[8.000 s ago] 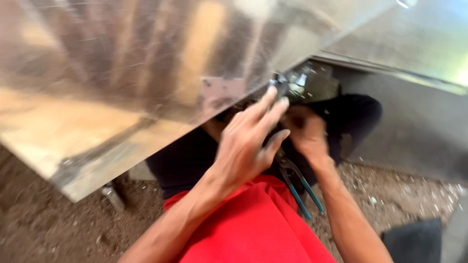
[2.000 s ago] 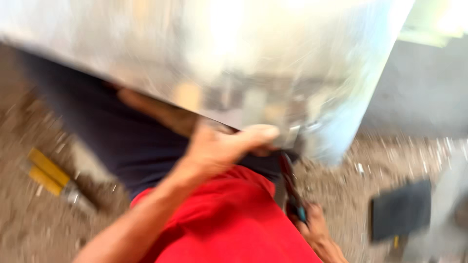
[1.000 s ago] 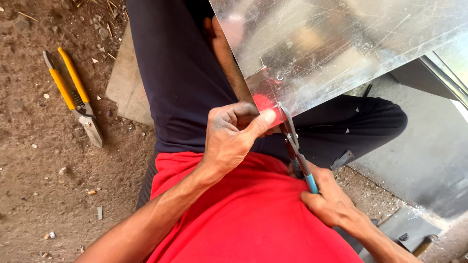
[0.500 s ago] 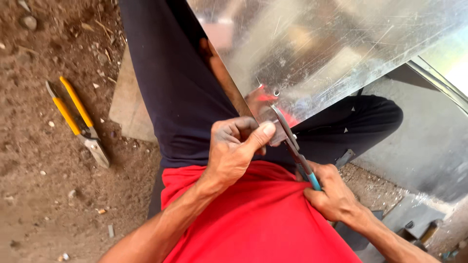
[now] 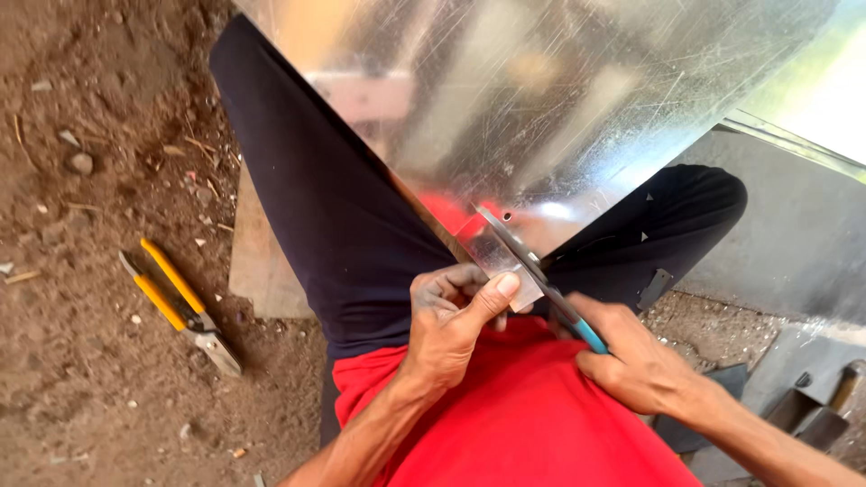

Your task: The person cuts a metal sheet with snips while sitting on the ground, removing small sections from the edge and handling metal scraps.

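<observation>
A large sheet of shiny, scratched galvanised metal (image 5: 541, 99) is lying across the person's dark-trousered lap, filling the far and right part of the scene and reflecting red near its lower corner. The left hand (image 5: 451, 329) is pinching that near corner, thumb pressing on top. The right hand (image 5: 636, 365) is gripping the teal handles of tin snips (image 5: 541, 275), whose blades are biting into the sheet's edge. Yellow-handled snips (image 5: 180, 307) are lying on the dirt at left.

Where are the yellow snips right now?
In the head view, the yellow-handled snips lie on the dirt ground at the left, apart from both hands, beside the wooden board under the person's leg.
</observation>
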